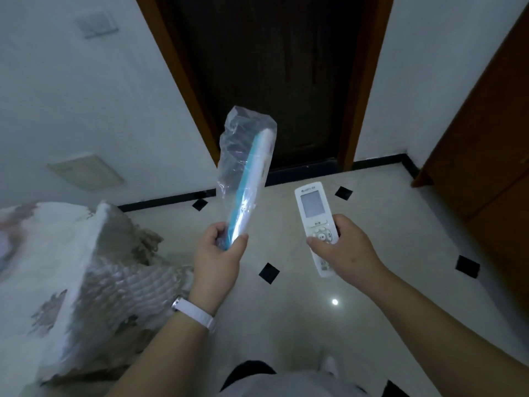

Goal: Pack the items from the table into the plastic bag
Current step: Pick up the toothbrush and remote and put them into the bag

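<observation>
Clear plastic bag [243, 156] was held up over floor, leaning right, lower end pinched in left hand [217, 253]. Slim white-and-blue device [253, 179] was enclosed in bag. White air-conditioner remote [315, 222] was grasped at button end by right hand [346, 247], just beside bag, untouching. White wristband [194, 310] worn on left wrist. Cloth-covered table [57, 253] seen at left.

Clear plastic bag [232, 156]: crumpled, near-upright, slim white-and-blue item [253, 179] inside; left hand [219, 252] grips lower end. White screen remote [313, 209]: unbagged, held by right hand [345, 250].
</observation>
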